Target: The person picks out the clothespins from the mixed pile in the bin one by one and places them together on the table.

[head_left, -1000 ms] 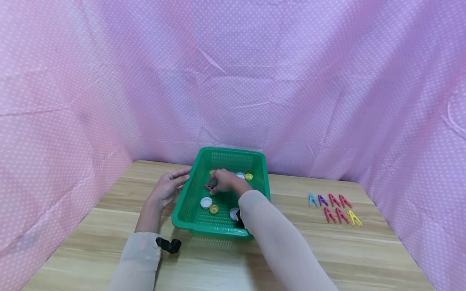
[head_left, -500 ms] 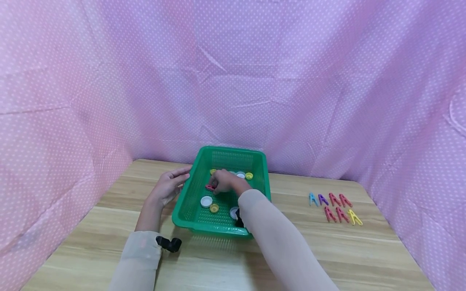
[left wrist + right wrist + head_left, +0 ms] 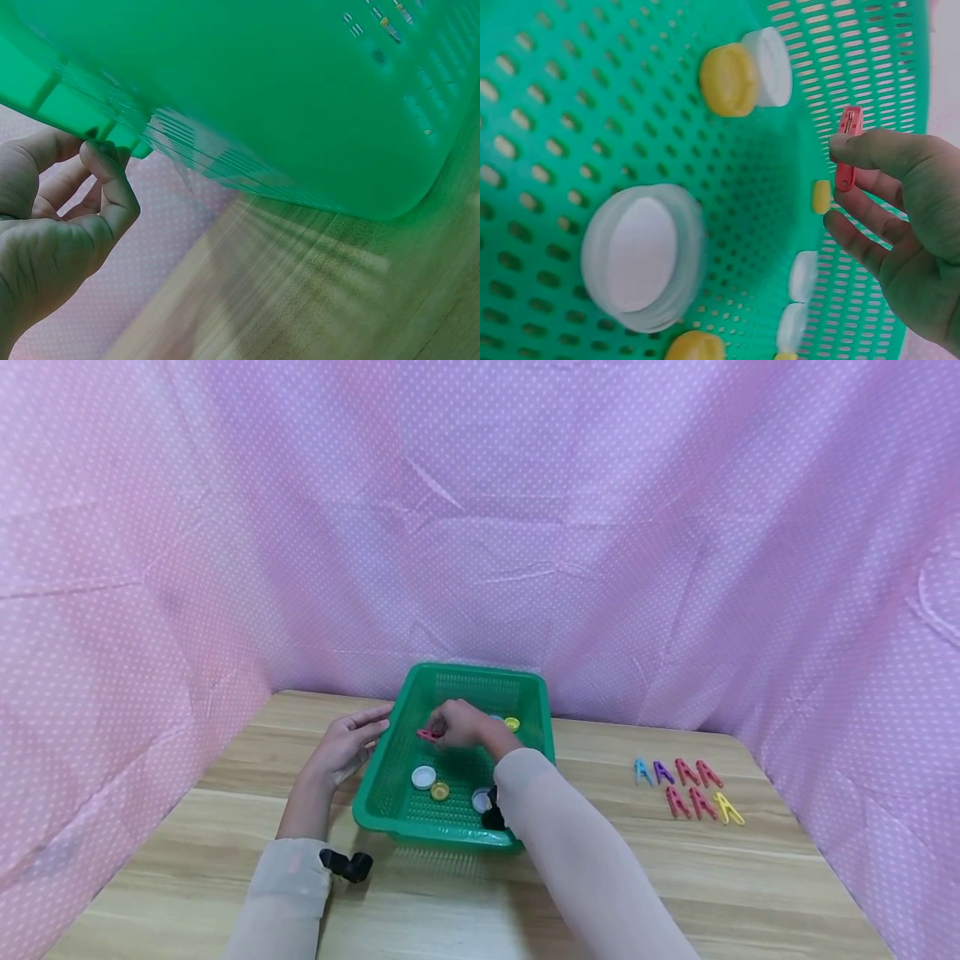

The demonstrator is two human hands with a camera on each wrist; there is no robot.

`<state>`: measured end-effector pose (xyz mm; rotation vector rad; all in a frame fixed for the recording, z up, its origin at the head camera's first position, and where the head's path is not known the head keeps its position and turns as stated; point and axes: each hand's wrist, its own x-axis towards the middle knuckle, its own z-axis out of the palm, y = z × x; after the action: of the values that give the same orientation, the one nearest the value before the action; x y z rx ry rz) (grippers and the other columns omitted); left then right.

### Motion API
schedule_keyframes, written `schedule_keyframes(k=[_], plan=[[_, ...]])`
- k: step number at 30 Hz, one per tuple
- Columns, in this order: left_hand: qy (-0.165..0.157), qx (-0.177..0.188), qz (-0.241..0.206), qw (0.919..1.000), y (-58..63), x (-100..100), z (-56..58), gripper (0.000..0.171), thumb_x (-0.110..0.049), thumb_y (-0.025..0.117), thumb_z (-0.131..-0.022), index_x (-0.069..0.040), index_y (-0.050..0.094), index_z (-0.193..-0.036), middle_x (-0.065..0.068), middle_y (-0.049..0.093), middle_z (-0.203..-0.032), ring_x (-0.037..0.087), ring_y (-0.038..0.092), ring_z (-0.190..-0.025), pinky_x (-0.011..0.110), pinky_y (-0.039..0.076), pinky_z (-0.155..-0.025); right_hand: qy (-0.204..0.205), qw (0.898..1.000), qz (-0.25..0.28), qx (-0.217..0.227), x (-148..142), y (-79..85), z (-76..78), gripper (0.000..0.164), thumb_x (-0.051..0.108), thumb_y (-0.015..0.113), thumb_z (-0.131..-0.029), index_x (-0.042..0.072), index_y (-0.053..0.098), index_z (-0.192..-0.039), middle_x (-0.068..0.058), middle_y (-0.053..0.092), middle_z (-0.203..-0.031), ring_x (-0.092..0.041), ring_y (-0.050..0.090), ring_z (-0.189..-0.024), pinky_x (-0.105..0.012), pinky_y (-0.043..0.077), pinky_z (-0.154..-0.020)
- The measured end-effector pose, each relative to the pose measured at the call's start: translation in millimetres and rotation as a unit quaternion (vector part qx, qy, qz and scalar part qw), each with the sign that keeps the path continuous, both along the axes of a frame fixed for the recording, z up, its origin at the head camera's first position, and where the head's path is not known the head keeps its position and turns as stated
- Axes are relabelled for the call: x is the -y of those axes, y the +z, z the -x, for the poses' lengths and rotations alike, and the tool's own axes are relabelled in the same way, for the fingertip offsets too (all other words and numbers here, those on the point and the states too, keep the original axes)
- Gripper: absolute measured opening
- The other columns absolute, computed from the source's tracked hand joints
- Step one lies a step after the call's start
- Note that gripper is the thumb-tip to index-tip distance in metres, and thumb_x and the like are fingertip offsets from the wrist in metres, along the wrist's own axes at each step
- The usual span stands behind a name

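My right hand (image 3: 462, 724) is inside the green plastic basket (image 3: 367, 785), pinching a red clothespin (image 3: 428, 735) between thumb and fingers. In the right wrist view the clothespin (image 3: 848, 148) is held above the basket floor, off the bottle caps. At the basket's left side, my left hand (image 3: 347, 745) grips the rim; the left wrist view shows its thumb and fingers (image 3: 105, 176) pinching the edge. On the basket floor lie a white cap (image 3: 423, 777), a yellow cap (image 3: 440, 791) and other caps, some hidden behind the right hand and arm.
Right of the basket, clothespins lie in two rows on the wooden table (image 3: 630, 860): a blue one (image 3: 642, 771), a purple one (image 3: 663, 772), several red ones (image 3: 678, 802) and a yellow one (image 3: 728, 808). A pink dotted cloth (image 3: 480, 527) hangs around the table.
My right hand has taken hold of the red clothespin and lifted it slightly off the basket floor. The left hand and the basket have stayed in place.
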<state>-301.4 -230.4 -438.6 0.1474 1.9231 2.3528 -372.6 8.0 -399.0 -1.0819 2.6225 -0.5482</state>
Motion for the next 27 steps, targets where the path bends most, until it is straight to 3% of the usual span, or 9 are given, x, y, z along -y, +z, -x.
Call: schedule_keyframes(k=[11,18,27], plan=[[-0.001,0.003,0.006,1.0,1.3,-1.8,-1.3,0.049,-0.012,0.062,-0.104,0.005,0.049,-0.148,0.006,0.066,-0.133,0.012,0.067,-0.105,0.031,0.057,-0.092,0.027,0.999,0.02,-0.04,-3.8,32.5,-3.7,0.025,0.011,0.074,-0.094,0.012,0.075,-0.119,0.004,0.072,-0.094,-0.01,0.063,-0.084,-0.023,0.052,-0.073],[-0.004,-0.003,0.006,1.0,1.5,0.0,-2.7,0.048,-0.012,0.062,-0.104,0.004,0.05,-0.148,0.004,0.067,-0.132,0.012,0.067,-0.106,0.031,0.057,-0.093,0.032,0.998,0.051,-0.03,-8.4,55.3,-10.1,0.026,0.009,0.073,-0.095,0.009,0.074,-0.121,0.003,0.074,-0.1,-0.009,0.067,-0.089,-0.025,0.055,-0.078],[0.002,-0.001,0.009,1.0,1.1,-0.6,-4.5,0.049,-0.011,0.063,-0.103,0.004,0.049,-0.148,0.007,0.066,-0.133,0.016,0.066,-0.11,0.033,0.057,-0.094,0.03,0.997,0.03,-0.06,-14.7,80.8,-16.8,0.03,0.011,0.072,-0.096,0.011,0.072,-0.126,0.001,0.073,-0.107,-0.011,0.066,-0.097,-0.028,0.055,-0.084]])
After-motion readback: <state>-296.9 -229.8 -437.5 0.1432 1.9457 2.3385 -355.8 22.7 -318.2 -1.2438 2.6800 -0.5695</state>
